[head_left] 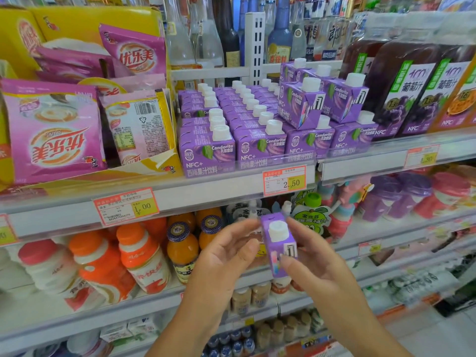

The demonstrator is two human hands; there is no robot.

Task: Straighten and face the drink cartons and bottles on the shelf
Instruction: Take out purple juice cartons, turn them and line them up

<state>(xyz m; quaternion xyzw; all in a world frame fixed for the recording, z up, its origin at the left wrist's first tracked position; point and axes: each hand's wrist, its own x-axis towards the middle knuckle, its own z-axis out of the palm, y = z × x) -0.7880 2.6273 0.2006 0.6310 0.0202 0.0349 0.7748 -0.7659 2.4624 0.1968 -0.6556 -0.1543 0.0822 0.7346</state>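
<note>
Two hands hold one small purple carton in the head view, out in front of the shelves and lower than the shelf where its kind is stocked. The carton is tilted, its white cap turned up toward the camera.

The right hand pinches it: the thumb lies on the near face by the coloured strip, and the forefinger runs up along the far right edge. The other fingers are curled behind, mostly hidden.

The left hand comes in from the other side with its fingers half curled. Its forefinger reaches the top left corner of the carton and its thumb points at the left edge. Whether the thumb tip really touches cannot be told.

On the shelf above, the rows of cartons stand in neat lines with their labels to the front. Two loose cartons lie tilted on top of the right-hand rows, turned corner-on. A red and yellow price tag hangs on the shelf edge below the rows. Big dark juice bottles stand just right of the cartons, and pink packets fill a yellow box to the left. Orange bottles stand on the shelf below, left of the hands.
</note>
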